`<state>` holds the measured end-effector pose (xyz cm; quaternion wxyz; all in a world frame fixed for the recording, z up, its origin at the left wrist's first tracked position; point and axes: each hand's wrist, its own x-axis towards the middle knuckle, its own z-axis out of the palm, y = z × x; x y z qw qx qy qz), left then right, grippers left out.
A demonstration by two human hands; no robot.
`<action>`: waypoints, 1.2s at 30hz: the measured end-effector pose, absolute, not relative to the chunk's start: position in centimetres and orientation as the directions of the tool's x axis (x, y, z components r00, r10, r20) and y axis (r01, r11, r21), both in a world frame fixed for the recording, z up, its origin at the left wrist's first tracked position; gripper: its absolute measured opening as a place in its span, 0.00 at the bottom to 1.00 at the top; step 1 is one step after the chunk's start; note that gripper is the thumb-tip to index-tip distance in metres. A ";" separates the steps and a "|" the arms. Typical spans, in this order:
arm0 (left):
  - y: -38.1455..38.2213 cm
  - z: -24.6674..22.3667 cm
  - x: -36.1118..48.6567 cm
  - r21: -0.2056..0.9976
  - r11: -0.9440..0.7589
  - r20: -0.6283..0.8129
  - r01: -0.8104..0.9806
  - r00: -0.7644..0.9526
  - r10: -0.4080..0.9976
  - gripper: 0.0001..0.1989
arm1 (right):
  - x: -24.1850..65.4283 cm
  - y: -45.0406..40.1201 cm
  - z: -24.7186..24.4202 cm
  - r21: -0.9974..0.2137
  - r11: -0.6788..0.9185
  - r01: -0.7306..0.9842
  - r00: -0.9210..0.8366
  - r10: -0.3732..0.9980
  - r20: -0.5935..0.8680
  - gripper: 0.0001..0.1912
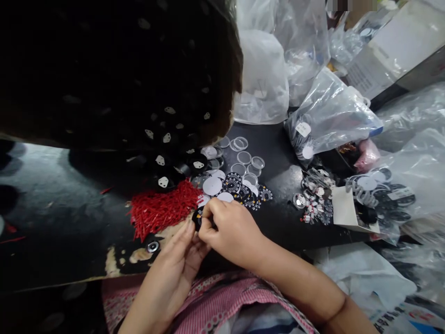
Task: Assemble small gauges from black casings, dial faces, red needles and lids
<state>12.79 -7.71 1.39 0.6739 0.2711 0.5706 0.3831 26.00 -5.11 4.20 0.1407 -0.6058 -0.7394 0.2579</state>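
Note:
A small round black dial with orange marks is held close to the table's front edge. My left hand grips its near side between thumb and fingers. Curled in a pinch over the same dial is my right hand; whatever its fingertips hold is covered. Behind the hands lie printed black dials and white discs, overlapping. To the left is a heap of thin red plastic pieces. A black ring-shaped part rests near my left wrist.
Clear plastic rings lie farther back. A large dark container with black parts looms at upper left. On the right are small mixed parts, an open white box and plastic bags. The black table has worn patches.

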 end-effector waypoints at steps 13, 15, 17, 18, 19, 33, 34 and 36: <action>-7.5 -0.8 13.3 0.674 0.549 -0.565 -0.495 0.133 0.814 0.13 | 36.9 -0.8 0.3 -0.504 -0.139 0.852 0.116 0.990 -0.077 0.21; -7.3 -0.9 13.6 0.646 0.560 -0.577 -0.519 0.149 0.803 0.14 | 37.3 -0.8 -0.2 -0.548 -0.138 0.825 0.127 0.990 -0.058 0.22; -7.3 -1.0 13.8 0.612 0.573 -0.582 -0.545 0.179 0.793 0.14 | 37.4 -1.0 -0.5 -0.572 -0.146 0.807 0.146 0.988 -0.047 0.25; -7.3 -1.0 13.8 0.597 0.579 -0.583 -0.555 0.197 0.789 0.14 | 37.5 -1.1 -0.6 -0.580 -0.150 0.801 0.150 0.988 -0.049 0.26; -7.3 -1.0 13.8 0.584 0.584 -0.584 -0.563 0.208 0.785 0.13 | 37.6 -1.1 -0.7 -0.588 -0.156 0.794 0.157 0.986 -0.050 0.25; -7.2 -1.3 13.6 0.530 0.585 -0.567 -0.613 0.256 0.783 0.09 | 36.1 -2.2 2.0 -0.731 -0.069 0.679 0.114 0.993 0.012 0.17; -7.1 -1.1 13.8 0.514 0.594 -0.571 -0.619 0.270 0.776 0.10 | 34.8 -2.9 2.3 -0.798 -0.048 0.600 0.031 0.999 -0.037 0.17; -7.0 -0.8 14.2 0.503 0.604 -0.565 -0.619 0.293 0.771 0.14 | 32.0 -4.2 2.7 -0.874 0.029 0.485 -0.154 0.987 -0.053 0.16</action>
